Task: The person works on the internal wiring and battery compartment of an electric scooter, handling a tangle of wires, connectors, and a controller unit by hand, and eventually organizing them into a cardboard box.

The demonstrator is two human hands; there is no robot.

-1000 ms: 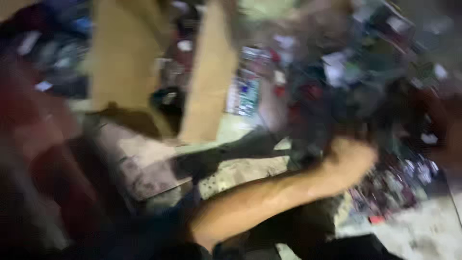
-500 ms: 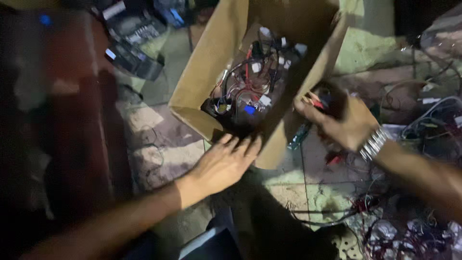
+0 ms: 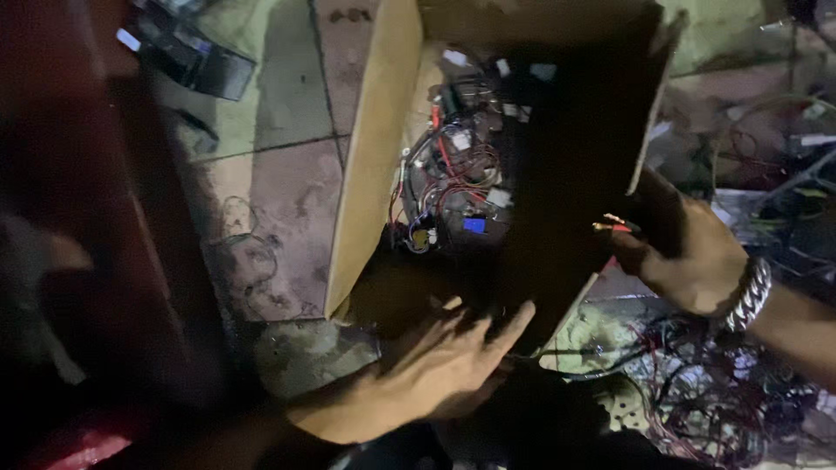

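A brown cardboard box (image 3: 370, 174) stands open on the tiled floor, with a tangle of red and black wires and small electronic parts (image 3: 453, 183) inside. My left hand (image 3: 444, 365) lies flat with fingers spread against the box's near corner. My right hand (image 3: 692, 252), with a metal bracelet on the wrist, grips the box's right wall and pinches a small red and yellow-tipped wire piece (image 3: 614, 224) at its edge.
A heap of tangled wires (image 3: 714, 400) covers the floor at the lower right. Dark flat devices (image 3: 187, 57) lie at the upper left. A dark reddish surface (image 3: 78, 261) fills the left side. More cables and parts lie at the upper right (image 3: 784, 148).
The view has steadied from heavy blur and moved closer to the box. My left hand has stayed at the box's near corner, and my right hand now holds the box's right wall.
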